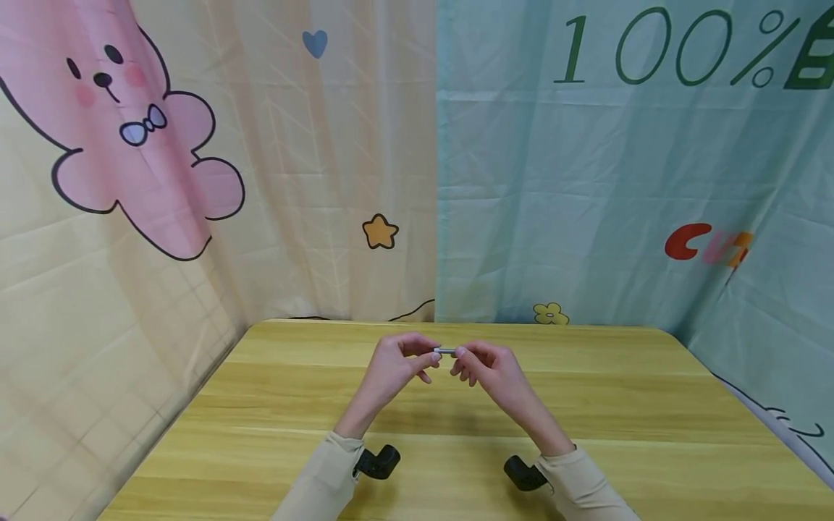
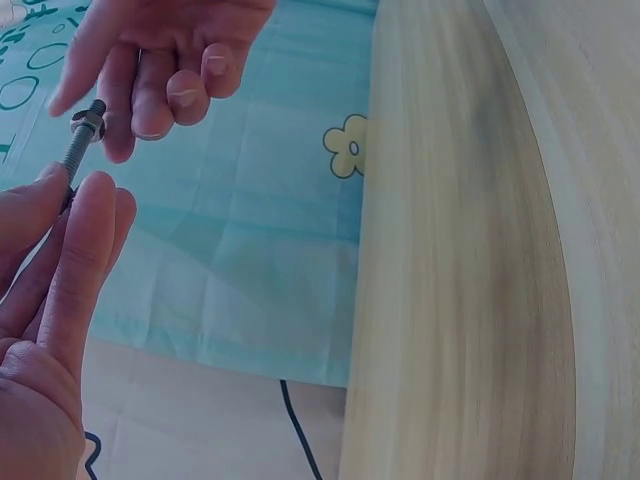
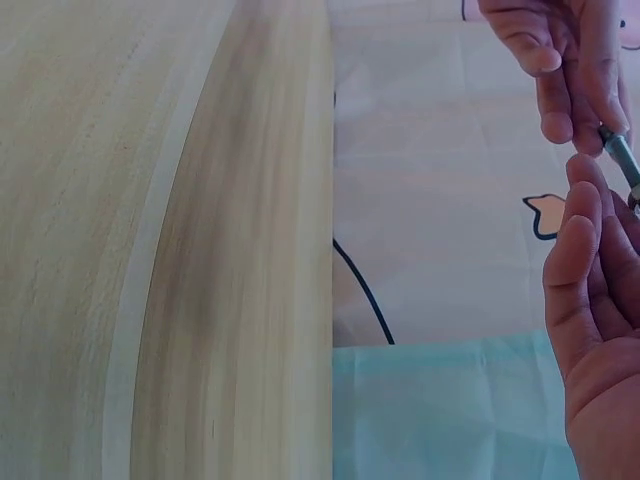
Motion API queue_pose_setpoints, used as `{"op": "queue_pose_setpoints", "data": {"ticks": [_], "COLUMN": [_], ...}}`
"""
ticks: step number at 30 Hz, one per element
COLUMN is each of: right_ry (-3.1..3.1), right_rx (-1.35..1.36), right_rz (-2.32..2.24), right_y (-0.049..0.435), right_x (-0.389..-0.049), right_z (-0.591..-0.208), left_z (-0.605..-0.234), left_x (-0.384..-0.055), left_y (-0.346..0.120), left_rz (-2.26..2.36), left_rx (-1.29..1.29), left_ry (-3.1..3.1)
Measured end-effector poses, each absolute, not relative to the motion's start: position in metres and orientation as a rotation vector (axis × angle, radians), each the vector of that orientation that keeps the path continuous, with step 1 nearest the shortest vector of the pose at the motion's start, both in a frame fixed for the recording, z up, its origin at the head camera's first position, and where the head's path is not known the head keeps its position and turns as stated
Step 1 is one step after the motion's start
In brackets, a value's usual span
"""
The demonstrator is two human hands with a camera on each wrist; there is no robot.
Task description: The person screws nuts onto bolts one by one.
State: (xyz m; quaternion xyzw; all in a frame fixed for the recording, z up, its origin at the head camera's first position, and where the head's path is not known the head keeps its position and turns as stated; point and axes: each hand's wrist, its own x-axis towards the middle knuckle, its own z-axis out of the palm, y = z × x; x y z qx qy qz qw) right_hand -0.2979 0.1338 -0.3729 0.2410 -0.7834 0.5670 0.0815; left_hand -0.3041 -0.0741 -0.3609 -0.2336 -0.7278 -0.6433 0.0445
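Above the table, a small grey metal bolt (image 1: 446, 351) lies between the two hands. In the left wrist view its threaded shank (image 2: 76, 153) points up, with a hex nut (image 2: 89, 122) on it near the tip. My left hand (image 1: 393, 367) pinches the bolt's other end between thumb and fingers, which hide that end. The thumb and forefinger of my right hand (image 1: 493, 367) are about the nut, its other fingers loosely bent. In the right wrist view the bolt (image 3: 621, 155) runs to the frame's edge, and the nut is partly cut off.
A wooden table (image 1: 260, 434) lies under both hands. Printed curtains (image 1: 586, 181) hang behind it and along the sides. Black wrist-worn devices (image 1: 379, 462) stick out from both sleeves, low over the table.
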Motion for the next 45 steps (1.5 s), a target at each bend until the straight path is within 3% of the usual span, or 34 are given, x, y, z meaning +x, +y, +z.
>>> {"op": "queue_pose_setpoints", "data": {"ticks": [17,35,42,45], "right_ry": [-2.221,-2.297,-2.368,-2.365], "right_rx": [0.842,0.765,0.699,0.705], "right_rz": [1.637,1.699,1.649,1.651], "right_y": [0.134,0.135,0.130,0.130], "right_x": [-0.300,-0.298,-0.277,-0.282], "right_z": [-0.373,-0.373,-0.348,-0.354], "left_z": [-0.339,-0.339,-0.339,-0.339], "left_x": [-0.282,-0.281,-0.281,-0.281], "left_y": [-0.076,-0.075,-0.073,-0.073], "left_rz": [-1.970,-1.946,-1.954,-1.950], "left_rx": [-0.722,-0.714,-0.726,-0.726], "left_ry": [-2.227,-2.256,-2.250,-2.251]}}
